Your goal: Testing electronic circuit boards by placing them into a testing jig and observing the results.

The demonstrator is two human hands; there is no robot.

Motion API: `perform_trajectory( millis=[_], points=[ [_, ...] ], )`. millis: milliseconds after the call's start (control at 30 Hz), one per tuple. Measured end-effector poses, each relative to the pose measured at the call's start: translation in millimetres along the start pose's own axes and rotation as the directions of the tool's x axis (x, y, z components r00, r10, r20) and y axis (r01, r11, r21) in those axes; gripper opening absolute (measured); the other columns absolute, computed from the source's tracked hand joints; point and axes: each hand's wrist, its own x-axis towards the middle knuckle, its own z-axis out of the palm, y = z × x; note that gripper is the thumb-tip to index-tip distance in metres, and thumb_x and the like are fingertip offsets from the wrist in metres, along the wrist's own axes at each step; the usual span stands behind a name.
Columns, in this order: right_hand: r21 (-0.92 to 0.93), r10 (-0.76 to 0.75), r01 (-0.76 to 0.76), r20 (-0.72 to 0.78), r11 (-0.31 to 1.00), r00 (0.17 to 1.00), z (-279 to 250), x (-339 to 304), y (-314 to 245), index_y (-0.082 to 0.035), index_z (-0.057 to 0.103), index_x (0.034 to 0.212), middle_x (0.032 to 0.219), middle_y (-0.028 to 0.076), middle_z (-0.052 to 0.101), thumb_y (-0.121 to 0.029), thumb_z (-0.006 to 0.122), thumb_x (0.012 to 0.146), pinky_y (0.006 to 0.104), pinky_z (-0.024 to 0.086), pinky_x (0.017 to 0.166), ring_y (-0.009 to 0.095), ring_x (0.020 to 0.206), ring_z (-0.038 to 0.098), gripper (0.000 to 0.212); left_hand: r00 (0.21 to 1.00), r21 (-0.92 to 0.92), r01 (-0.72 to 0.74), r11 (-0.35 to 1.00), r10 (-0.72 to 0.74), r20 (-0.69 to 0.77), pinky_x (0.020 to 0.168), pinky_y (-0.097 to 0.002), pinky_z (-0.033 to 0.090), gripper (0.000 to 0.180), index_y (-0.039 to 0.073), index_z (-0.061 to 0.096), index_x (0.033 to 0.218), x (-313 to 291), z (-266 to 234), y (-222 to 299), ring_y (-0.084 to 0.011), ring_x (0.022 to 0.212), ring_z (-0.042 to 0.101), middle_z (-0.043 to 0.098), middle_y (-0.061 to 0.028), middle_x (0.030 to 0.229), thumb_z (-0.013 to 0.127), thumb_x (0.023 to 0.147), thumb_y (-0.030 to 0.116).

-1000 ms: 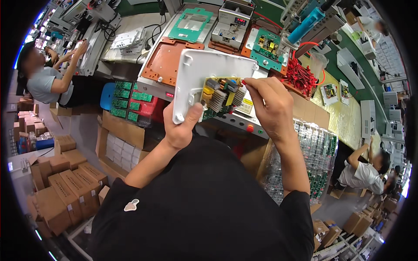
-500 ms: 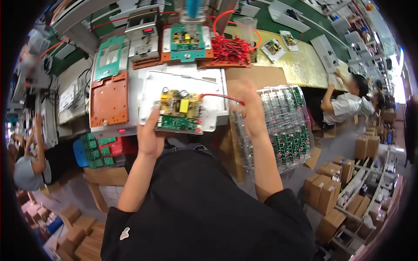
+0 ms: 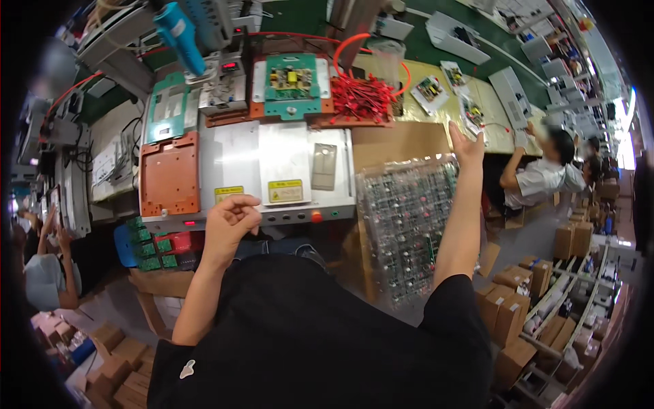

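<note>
My right hand [image 3: 468,146] reaches out over the near edge of the yellow-covered table, fingers spread and holding nothing. Just beyond its fingertips lies a circuit board [image 3: 471,109] on a white backing, with a red wire [image 3: 499,126] trailing from it. Above the front edge of the metal machine [image 3: 228,153], my left hand [image 3: 231,221] hovers with loosely bent fingers that hold nothing. A similar board [image 3: 293,78] sits in a green fixture [image 3: 291,109] at the back of the machine.
Red wire leads [image 3: 357,99] are heaped in a tray. A blue screwdriver [image 3: 178,37] hangs over the left side. Plastic trays of boards [image 3: 409,228] stand right of the machine. Two more boards [image 3: 430,92] lie on the yellow table. A co-worker [image 3: 545,163] sits at the right.
The board has gone from my left hand to the yellow table, with its red wire. My right hand has moved right and forward. The blue screwdriver has swung left.
</note>
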Motion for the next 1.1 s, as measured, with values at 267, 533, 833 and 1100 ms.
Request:
perform_trajectory(
  millis=[267,533,833,1100],
  points=[
    [-0.687,0.266,0.219,0.526,0.693,0.808,12.5,-80.9,80.7,-0.004,0.048,0.145,0.115,0.004,0.063,-0.026,0.048,0.105,0.0282,0.051,0.087,0.016,0.102,0.06,0.045,0.703,0.335,-0.23,0.914,0.394,-0.592,0.066,-0.0255,0.049,0.02,-0.006,0.067,0.108,14.9,-137.1,8.1,-0.0079,0.076,0.061,0.069,-0.0052,0.091,0.066,0.095,0.008],
    [-0.842,0.486,0.15,0.434,0.518,0.758,41.7,-205.0,225.1,0.001,0.056,0.125,0.093,0.009,0.064,-0.021,0.058,0.101,0.0326,0.056,0.068,0.017,0.078,0.062,0.032,0.526,0.902,0.43,0.026,0.805,-0.274,0.11,-0.0466,0.038,0.058,0.006,0.056,0.133,82.1,-383.3,-20.9,-0.0418,0.134,0.044,0.047,-0.0215,0.143,0.063,0.076,-0.004],
    [-0.919,0.46,0.202,0.348,0.338,0.817,66.6,-311.7,334.5,0.005,0.056,0.126,0.093,0.013,0.065,-0.017,0.06,0.1,0.0335,0.057,0.071,0.019,0.079,0.065,0.034,0.63,0.992,0.089,-0.09,0.777,0.014,0.09,-0.0424,0.05,0.037,0.006,0.067,0.116,53.5,-489.4,42.3,-0.0336,0.107,0.063,0.066,-0.0118,0.117,0.067,0.079,0.001],
    [-0.877,0.317,0.267,0.405,0.399,0.858,52.4,-355.0,332.3,0.007,0.055,0.127,0.097,0.012,0.065,-0.012,0.06,0.099,0.0312,0.055,0.077,0.017,0.083,0.064,0.035,0.584,0.808,-0.584,-0.077,0.652,0.484,0.064,-0.0365,0.049,0.026,0.005,0.067,0.099,0.9,-213.3,99.1,-0.0222,0.078,0.063,0.068,-0.0059,0.104,0.064,0.074,0.008]
  ],
)
